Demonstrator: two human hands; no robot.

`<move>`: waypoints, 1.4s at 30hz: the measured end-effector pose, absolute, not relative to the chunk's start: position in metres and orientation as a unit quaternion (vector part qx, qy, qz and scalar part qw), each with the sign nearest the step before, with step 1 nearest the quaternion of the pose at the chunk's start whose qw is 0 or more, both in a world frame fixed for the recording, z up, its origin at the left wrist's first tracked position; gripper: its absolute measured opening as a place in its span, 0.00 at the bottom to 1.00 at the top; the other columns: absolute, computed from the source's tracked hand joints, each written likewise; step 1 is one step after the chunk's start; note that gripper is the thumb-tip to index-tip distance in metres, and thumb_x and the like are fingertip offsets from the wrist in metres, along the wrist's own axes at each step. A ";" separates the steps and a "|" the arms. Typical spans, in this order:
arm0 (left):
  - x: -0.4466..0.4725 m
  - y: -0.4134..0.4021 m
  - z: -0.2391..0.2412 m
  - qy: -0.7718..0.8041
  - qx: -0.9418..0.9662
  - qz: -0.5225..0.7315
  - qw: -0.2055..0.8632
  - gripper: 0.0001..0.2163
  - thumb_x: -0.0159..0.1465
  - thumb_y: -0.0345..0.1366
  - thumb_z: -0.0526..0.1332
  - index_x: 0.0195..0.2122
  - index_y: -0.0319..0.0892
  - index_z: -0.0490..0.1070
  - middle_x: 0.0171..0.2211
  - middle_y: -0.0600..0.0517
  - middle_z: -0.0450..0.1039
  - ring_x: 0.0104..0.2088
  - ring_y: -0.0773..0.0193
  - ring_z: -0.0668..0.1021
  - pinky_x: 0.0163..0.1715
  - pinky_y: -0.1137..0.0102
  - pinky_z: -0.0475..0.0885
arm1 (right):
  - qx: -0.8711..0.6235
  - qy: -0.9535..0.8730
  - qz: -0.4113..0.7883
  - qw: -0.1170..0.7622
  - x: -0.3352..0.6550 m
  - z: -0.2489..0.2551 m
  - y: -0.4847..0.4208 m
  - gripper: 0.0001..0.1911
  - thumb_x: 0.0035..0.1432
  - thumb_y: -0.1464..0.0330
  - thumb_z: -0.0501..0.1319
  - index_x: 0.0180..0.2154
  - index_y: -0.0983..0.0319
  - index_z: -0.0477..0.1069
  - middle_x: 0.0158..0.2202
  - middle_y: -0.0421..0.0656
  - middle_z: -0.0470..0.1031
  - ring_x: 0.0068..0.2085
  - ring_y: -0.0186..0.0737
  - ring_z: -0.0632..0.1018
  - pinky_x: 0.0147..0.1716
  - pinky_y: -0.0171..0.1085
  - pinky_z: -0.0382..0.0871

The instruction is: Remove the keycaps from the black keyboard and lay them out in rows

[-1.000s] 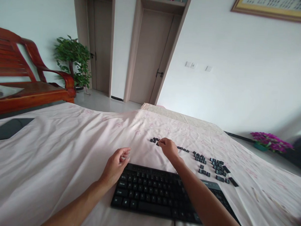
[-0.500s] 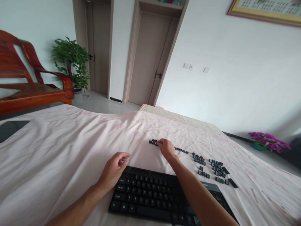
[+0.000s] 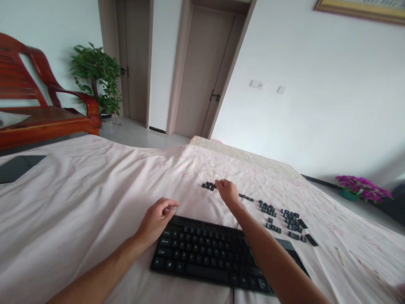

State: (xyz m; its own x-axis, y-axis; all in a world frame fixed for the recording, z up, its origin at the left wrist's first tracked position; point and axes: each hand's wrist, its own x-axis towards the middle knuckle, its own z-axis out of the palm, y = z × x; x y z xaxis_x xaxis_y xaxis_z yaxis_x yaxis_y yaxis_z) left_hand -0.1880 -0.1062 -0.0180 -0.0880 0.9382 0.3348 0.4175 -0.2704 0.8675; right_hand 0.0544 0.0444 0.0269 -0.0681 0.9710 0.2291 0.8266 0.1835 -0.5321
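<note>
A black keyboard (image 3: 199,254) lies on the cloth in front of me; its right part is partly covered by my right forearm. My right hand (image 3: 227,193) reaches past it, fingertips pinched together at the edge of a small group of black keycaps (image 3: 208,186). A keycap appears to be between those fingertips, though the hand hides most of it. By the keyboard's upper left corner is my left hand (image 3: 157,218), loosely curled, thumb and fingers apart, with nothing visible in it.
More loose keycaps (image 3: 267,208) lie to the right, with another cluster (image 3: 290,219) and a long black key (image 3: 311,240) beyond. A dark flat panel (image 3: 14,170) rests at the left on the pale floral cloth (image 3: 104,202). A thin stick (image 3: 340,256) lies right.
The camera has tilted slightly, so the scene sits a little higher. My right hand has shifted slightly at the small keycap group, showing more keycaps beside its fingertips. My left hand stays by the keyboard corner.
</note>
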 end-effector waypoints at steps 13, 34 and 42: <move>-0.185 -0.126 0.004 0.494 0.715 0.447 0.211 0.09 0.63 0.34 0.55 0.36 0.46 0.75 0.38 0.52 0.73 0.42 0.62 0.73 0.47 0.67 0.66 | -0.357 -0.788 0.378 0.330 0.011 0.068 -0.074 0.27 0.65 0.53 0.45 0.37 0.63 0.75 0.30 0.42 0.74 0.25 0.31 0.71 0.25 0.30 0.65; -0.182 -0.119 0.003 0.454 0.796 0.337 0.214 0.07 0.60 0.38 0.60 0.36 0.50 0.77 0.38 0.52 0.75 0.42 0.58 0.72 0.46 0.65 0.64 | -0.268 -0.878 0.255 0.303 -0.001 0.030 -0.092 0.26 0.67 0.56 0.42 0.30 0.62 0.71 0.29 0.43 0.73 0.32 0.36 0.74 0.36 0.34 0.66; -0.176 -0.119 0.003 0.456 0.795 0.339 0.212 0.05 0.61 0.38 0.60 0.34 0.47 0.76 0.33 0.53 0.75 0.38 0.60 0.73 0.43 0.66 0.64 | -0.248 -0.852 0.246 0.389 0.007 0.019 -0.098 0.24 0.67 0.59 0.42 0.29 0.61 0.70 0.28 0.44 0.72 0.31 0.37 0.74 0.35 0.36 0.68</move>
State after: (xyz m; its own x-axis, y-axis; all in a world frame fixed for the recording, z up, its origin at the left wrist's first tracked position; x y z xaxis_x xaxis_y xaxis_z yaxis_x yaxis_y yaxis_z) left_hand -0.1761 -0.1192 0.0030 0.3540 0.8687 0.3465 0.5817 -0.4946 0.6457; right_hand 0.0072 -0.0976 0.0186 -0.5747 0.6146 0.5403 0.2318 0.7555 -0.6128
